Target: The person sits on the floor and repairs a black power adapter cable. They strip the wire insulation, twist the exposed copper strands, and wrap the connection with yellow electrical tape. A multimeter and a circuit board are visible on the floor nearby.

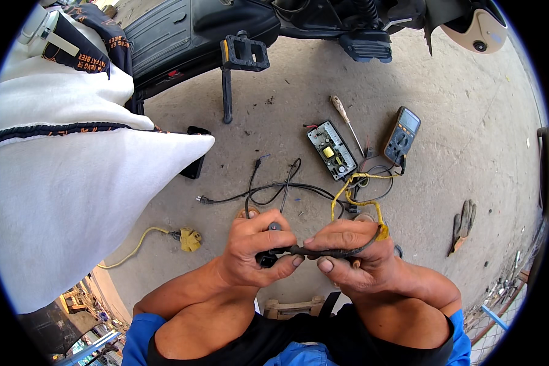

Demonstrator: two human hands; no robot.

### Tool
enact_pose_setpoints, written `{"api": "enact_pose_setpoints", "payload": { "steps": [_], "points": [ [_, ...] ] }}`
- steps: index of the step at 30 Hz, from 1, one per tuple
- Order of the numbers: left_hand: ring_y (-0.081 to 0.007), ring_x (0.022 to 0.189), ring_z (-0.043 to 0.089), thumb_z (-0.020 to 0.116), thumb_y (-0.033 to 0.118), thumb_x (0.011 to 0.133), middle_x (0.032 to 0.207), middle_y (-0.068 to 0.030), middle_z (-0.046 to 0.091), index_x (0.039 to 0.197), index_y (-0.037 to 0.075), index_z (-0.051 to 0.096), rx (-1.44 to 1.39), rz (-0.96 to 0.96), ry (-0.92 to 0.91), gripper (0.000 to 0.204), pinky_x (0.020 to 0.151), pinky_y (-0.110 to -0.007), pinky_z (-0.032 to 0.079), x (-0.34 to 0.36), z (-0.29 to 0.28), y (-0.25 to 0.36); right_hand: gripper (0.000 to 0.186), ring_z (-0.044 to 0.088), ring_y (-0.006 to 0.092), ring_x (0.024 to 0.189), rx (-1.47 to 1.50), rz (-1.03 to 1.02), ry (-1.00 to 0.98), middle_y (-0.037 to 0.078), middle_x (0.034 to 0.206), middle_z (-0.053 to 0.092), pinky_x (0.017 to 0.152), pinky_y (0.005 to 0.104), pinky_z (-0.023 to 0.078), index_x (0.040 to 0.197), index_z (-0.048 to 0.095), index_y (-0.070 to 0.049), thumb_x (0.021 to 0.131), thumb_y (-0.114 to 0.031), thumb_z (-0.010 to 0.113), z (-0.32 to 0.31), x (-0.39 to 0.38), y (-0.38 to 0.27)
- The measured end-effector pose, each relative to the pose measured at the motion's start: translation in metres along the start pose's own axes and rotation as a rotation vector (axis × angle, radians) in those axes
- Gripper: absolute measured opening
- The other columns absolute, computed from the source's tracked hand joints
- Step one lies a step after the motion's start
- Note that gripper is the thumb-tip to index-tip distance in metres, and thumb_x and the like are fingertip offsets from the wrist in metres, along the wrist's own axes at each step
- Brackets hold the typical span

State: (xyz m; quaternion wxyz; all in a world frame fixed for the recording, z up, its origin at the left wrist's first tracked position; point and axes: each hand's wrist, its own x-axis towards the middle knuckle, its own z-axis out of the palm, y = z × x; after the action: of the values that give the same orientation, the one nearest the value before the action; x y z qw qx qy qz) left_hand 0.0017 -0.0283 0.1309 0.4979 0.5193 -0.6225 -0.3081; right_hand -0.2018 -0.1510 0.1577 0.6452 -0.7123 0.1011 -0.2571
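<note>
My left hand (256, 249) is closed around a black plug-like connector (267, 260), whose squarish end shows below the fingers. A slim black length, a cable or test probe (332, 252), runs from that connector into my right hand (357, 249), which pinches it between thumb and fingers. A yellow-wrapped lead (381, 218) reaches the right hand. A small coppery tip shows under the right fingers; what it belongs to is unclear. Below the hands' far side, black power cords (268, 194) lie tangled on the ground, one with a pronged plug (203, 199).
Beyond my hands lie an opened circuit board case (332, 150), a screwdriver (341, 111) and a multimeter (401, 135). A glove (463, 226) lies far right, a yellow-wrapped plug (190, 239) at left. A parked two-wheeler's pedal (245, 53) juts in; a person's white shirt (73, 183) fills the left.
</note>
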Motion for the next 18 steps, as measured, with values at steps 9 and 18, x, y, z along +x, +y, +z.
{"api": "enact_pose_setpoints", "payload": {
  "steps": [9,18],
  "points": [
    [-0.0162,0.051,0.051,0.084,0.013,0.071,0.079,-0.0042,0.061,0.086,0.008,0.07,0.038,0.004,0.003,0.021,0.052,-0.029,0.036,-0.003,-0.005,-0.002,0.024,0.063,0.025,0.062,0.134,0.158,-0.402,0.014,0.074,0.064,0.054,0.0325,0.045,0.092,0.071,0.004,0.085,-0.017,0.08,-0.039,-0.014,-0.017],
    [-0.0159,0.053,0.054,0.084,0.015,0.067,0.08,-0.0035,0.061,0.086,0.009,0.07,0.072,0.059,-0.06,0.024,0.047,-0.029,0.039,0.001,-0.009,0.008,0.067,0.045,0.0105,0.059,0.318,0.462,0.25,0.012,0.081,0.058,0.05,0.0252,0.034,0.098,0.059,0.005,0.08,-0.058,0.073,-0.111,-0.021,-0.033]
  ]
}}
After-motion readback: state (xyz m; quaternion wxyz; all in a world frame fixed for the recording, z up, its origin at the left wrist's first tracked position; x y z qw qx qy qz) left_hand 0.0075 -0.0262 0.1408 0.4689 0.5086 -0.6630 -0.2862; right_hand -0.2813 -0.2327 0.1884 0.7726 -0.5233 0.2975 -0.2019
